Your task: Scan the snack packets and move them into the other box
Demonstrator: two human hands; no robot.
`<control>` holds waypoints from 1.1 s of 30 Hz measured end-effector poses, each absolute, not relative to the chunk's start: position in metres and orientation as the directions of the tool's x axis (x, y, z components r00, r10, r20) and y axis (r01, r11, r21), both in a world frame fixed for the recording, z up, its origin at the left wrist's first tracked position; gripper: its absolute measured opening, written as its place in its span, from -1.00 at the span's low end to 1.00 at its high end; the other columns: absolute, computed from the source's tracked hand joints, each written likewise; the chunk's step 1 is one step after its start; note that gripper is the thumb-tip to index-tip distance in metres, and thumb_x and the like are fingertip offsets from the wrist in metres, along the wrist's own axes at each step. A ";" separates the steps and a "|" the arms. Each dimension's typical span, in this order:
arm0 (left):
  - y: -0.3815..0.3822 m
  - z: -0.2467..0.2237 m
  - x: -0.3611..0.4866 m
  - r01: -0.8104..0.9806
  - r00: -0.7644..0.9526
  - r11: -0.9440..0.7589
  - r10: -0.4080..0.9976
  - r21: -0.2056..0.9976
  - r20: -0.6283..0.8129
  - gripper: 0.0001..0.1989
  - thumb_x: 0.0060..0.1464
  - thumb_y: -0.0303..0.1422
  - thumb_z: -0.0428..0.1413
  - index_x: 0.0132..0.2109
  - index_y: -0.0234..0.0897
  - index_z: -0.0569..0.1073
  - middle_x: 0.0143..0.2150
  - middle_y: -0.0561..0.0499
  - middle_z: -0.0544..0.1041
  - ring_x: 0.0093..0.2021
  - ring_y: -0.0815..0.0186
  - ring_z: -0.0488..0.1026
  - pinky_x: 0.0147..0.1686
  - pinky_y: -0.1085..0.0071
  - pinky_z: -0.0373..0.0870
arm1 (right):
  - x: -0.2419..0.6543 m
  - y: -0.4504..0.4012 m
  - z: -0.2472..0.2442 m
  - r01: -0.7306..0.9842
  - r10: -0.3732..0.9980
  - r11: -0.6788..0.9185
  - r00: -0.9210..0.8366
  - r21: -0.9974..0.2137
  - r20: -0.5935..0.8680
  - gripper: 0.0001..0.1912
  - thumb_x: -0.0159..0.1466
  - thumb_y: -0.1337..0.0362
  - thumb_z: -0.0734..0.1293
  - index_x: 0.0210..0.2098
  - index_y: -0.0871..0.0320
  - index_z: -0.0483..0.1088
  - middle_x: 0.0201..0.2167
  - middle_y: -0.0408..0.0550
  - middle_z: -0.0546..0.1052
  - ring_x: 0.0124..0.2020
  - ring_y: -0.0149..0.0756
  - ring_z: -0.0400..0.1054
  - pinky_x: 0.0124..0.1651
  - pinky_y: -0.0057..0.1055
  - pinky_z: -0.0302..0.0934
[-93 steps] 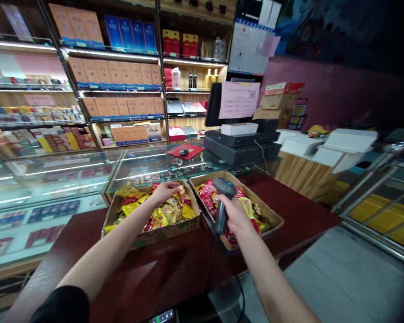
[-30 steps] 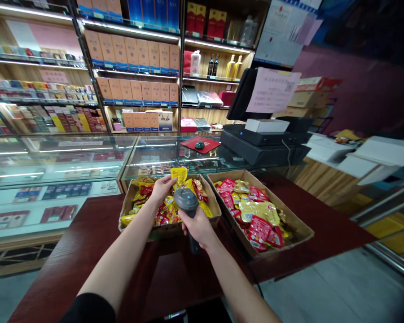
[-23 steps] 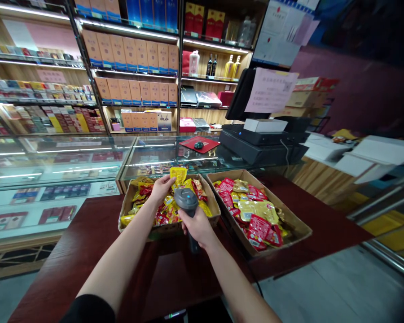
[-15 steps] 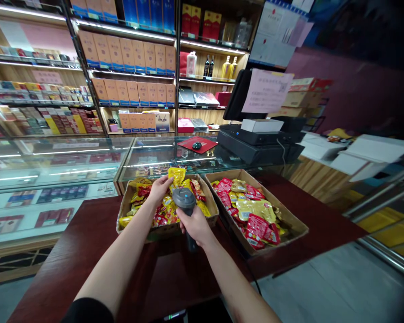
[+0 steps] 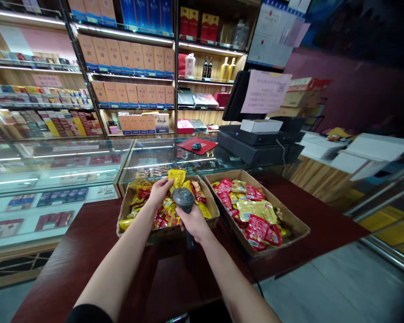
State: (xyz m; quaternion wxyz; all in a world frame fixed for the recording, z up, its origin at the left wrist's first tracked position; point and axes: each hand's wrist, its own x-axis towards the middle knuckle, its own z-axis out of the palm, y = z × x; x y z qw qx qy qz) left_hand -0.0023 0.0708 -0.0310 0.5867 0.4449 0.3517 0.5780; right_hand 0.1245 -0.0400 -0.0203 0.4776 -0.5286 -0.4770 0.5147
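Above the left cardboard box [image 5: 207, 194], my left hand [image 5: 160, 190] pinches a yellow snack packet [image 5: 177, 177] by its left edge. My right hand [image 5: 194, 220] is wrapped round the handle of a dark barcode scanner [image 5: 184, 198], whose head is just below the packet and over the same box. Red and yellow packets fill this box. A second cardboard box [image 5: 298, 234] stands to its right, holding red packets [image 5: 257, 228] and a larger pale gold packet [image 5: 256, 211]. Both boxes rest on the dark red table [image 5: 97, 237].
Behind the boxes runs a glass counter [image 5: 148, 154] with a mouse [image 5: 196, 146] on a red mat [image 5: 207, 144]. A monitor [image 5: 236, 95] stands over a black cash drawer [image 5: 249, 146]. White boxes [image 5: 373, 152] lie at the right. A cable hangs at the table's front edge.
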 end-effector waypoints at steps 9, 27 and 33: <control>0.071 -0.031 -0.001 -0.369 0.071 -0.035 0.995 0.929 0.066 -0.52 -0.19 -0.22 0.32 -0.08 -0.32 0.54 -0.25 -0.04 0.60 -0.33 0.29 0.53 -0.36 0.47 0.42 | 0.127 -0.041 -0.018 -0.025 0.994 -0.106 -0.017 -0.994 -0.106 -0.83 0.07 0.18 0.36 -0.43 0.14 0.34 -0.70 -0.20 0.39 -0.74 -0.40 0.21 -0.68 -0.46 0.10; 0.058 0.023 0.112 -0.223 0.456 0.374 0.857 0.900 -0.242 -0.75 -0.02 -0.54 0.21 -0.12 -0.43 0.51 -0.23 -0.18 0.59 -0.34 0.27 0.55 -0.32 0.40 0.52 | 0.277 0.010 0.049 -0.327 0.942 -0.277 0.093 -0.903 -0.323 -0.88 0.02 0.34 0.39 -0.43 0.24 0.40 -0.71 -0.20 0.37 -0.66 -0.40 0.26 -0.54 -0.44 0.25; 0.067 0.052 0.220 -0.363 0.414 0.359 0.889 0.860 -0.197 -0.59 0.04 -0.58 0.16 0.07 -0.45 0.36 -0.31 -0.13 0.57 -0.38 0.32 0.53 -0.24 0.32 0.52 | 0.366 0.011 0.081 -0.302 0.906 -0.073 0.378 -0.951 -0.190 -0.90 0.04 0.36 0.36 -0.48 0.24 0.34 -0.75 -0.21 0.32 -0.68 -0.41 0.25 -0.58 -0.47 0.22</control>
